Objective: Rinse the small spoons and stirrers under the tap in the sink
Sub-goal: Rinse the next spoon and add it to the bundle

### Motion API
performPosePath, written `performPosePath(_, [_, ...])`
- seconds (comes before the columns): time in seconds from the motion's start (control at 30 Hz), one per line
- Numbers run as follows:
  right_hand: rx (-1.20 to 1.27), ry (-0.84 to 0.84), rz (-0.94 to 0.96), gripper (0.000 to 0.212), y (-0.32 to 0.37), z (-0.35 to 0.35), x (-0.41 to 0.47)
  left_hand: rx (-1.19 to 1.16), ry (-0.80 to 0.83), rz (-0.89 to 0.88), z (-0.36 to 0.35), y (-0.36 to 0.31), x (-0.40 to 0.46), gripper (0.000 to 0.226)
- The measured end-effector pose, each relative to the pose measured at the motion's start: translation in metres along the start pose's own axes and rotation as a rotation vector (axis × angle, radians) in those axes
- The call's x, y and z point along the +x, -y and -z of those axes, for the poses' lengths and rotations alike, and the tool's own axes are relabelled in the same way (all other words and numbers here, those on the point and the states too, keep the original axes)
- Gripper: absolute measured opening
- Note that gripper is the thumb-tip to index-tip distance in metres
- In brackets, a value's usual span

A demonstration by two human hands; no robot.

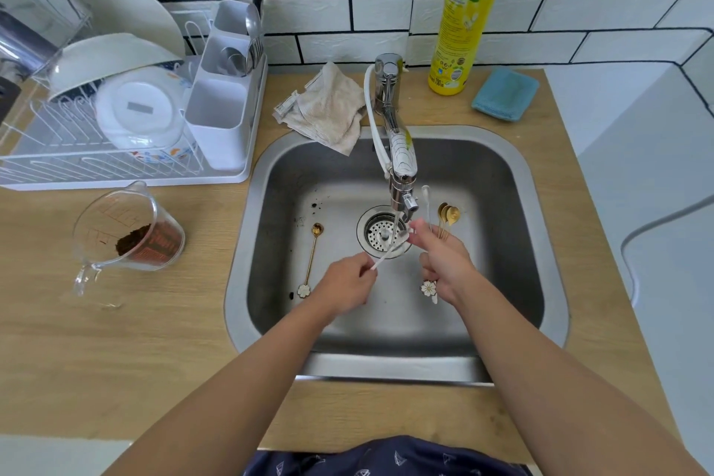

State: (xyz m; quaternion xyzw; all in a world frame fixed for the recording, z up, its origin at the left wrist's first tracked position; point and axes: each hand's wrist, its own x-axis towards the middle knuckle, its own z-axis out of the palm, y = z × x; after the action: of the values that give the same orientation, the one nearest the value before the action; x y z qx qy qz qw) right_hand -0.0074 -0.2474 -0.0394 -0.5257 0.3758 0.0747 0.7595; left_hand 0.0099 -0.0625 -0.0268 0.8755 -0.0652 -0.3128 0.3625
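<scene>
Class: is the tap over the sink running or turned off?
Running. A thin stream falls from the tap toward the drain strainer, over the white stirrer.

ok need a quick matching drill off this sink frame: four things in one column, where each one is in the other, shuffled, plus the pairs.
Things
1. gold spoon with flower end
2. white stirrer
3. bunch of gold spoons
4. measuring jug

Places
A. held in the right hand
B. on the counter left of the sink
C. lying on the sink floor, left side
D. pinched by the left hand, under the tap

Pairs: 1-C, 2-D, 3-A, 4-B
</scene>
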Motion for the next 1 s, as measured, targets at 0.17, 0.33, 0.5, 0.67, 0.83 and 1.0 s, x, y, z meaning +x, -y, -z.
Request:
performPosePath(0.17, [-0.061,0.048,0.006,0.021,-0.006,-0.007,0.001,-0.101,0.01,0.036,-0.008,-0.004,-0.003,0.014])
performPosePath(0.33, [-0.179,0.096,0.069,0.019,-0.011,-0.011,0.001,-0.132,0.011,0.055,-0.007,-0.003,-0.004,0.017])
performPosePath(0.5, [-0.22,0.119,0.145,0.021,-0.012,-0.022,-0.001,0.062,-0.021,0.0,-0.006,0.006,-0.008,0.019])
performPosePath(0.67, [-0.287,0.039,0.183,0.026,-0.016,-0.024,0.001,0.128,-0.077,-0.043,-0.009,0.006,-0.01,0.023])
performPosePath(0.83, [-0.228,0.129,0.217,0.018,-0.018,-0.022,-0.002,0.131,-0.062,-0.065,-0.009,0.007,-0.009,0.024])
performPosePath(1.0, [-0.202,0.13,0.181,0.018,-0.017,-0.025,-0.005,0.124,-0.06,-0.099,-0.009,0.005,-0.01,0.022])
